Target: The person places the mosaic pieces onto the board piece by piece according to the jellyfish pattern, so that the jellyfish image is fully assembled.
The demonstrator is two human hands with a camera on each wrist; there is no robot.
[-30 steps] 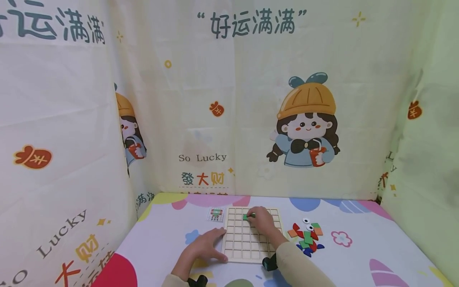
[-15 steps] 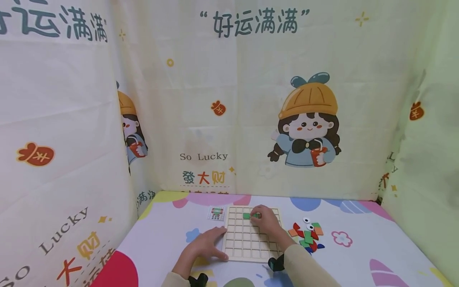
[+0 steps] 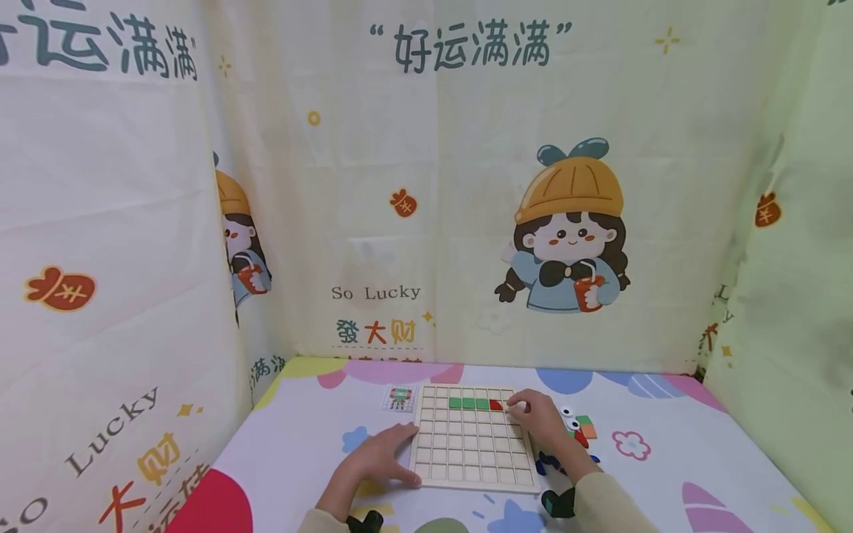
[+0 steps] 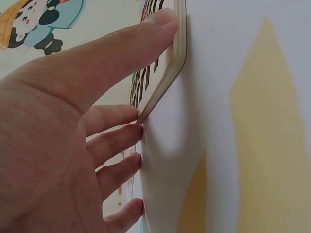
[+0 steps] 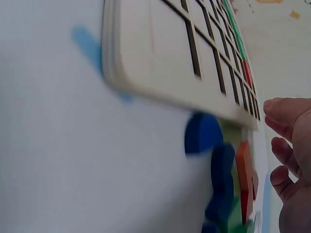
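Observation:
A wooden grid board (image 3: 472, 451) lies on the table. In one of its upper rows several green square tiles (image 3: 469, 404) sit side by side, with a red rounded piece (image 3: 495, 405) at their right. My left hand (image 3: 383, 454) rests against the board's left side; the left wrist view shows the thumb (image 4: 141, 43) over the rim and the fingers spread along the edge. Over the board's right edge, just right of the red piece, is my right hand (image 3: 543, 423), its fingers loosely bent. Nothing shows between them in the right wrist view.
A small picture card (image 3: 400, 399) lies left of the board. Right of it is a loose pile: white eye pieces (image 3: 574, 424), an orange square (image 3: 586, 427) and blue pieces (image 5: 204, 133), partly hidden by my right arm. Printed cloth walls (image 3: 466, 222) stand around the table.
Green tiles have come to lie in the row, and a red piece now sits beside them. My right hand has moved right, away from the tiles. The left hand stays put.

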